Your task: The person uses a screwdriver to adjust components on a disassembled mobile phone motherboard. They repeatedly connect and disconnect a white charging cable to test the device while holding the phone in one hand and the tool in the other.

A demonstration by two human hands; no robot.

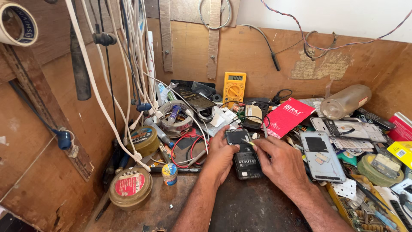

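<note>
My right hand pinches a thin tool, tip on the top of the opened phone. My left hand grips the phone's left edge. The phone lies between my hands, long axis running away from me, on the bench.

Left hand steadying opened black phone, right hand pinching small tool, cluttered wooden workbench

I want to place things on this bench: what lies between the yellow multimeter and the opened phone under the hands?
In the head view, between the yellow multimeter and the opened phone lie a loose white paper sheet and thin cables; the stretch is not bare.
</note>
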